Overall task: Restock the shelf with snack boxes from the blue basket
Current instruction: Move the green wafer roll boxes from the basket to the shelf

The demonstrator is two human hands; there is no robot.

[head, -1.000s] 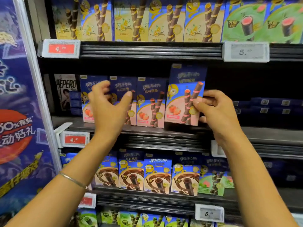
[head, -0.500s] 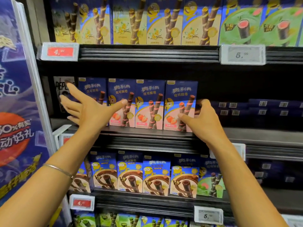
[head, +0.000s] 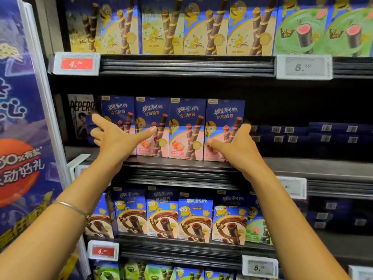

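Note:
Several blue-and-pink strawberry snack boxes stand upright in a tight row on the middle shelf (head: 302,166). My left hand (head: 113,136) is at the row's left end by the leftmost box (head: 118,107), fingers straight, thumb reaching across the second box's front. My right hand (head: 236,146) is at the other end. Its straight fingers lie along the right side of the rightmost box (head: 225,114) and its thumb touches that box's front. Neither hand grips a box. The blue basket is out of view.
Yellow vanilla boxes (head: 161,27) and green boxes (head: 323,31) fill the shelf above. Chocolate boxes (head: 163,215) line the shelf below. Flat dark blue boxes (head: 323,134) lie at the back right of the middle shelf. A Pepero box (head: 80,116) and a promo panel (head: 22,138) stand left.
My right hand set the raised box down at the right end of the row and let go. My left hand slid from the boxes' fronts to the row's left end.

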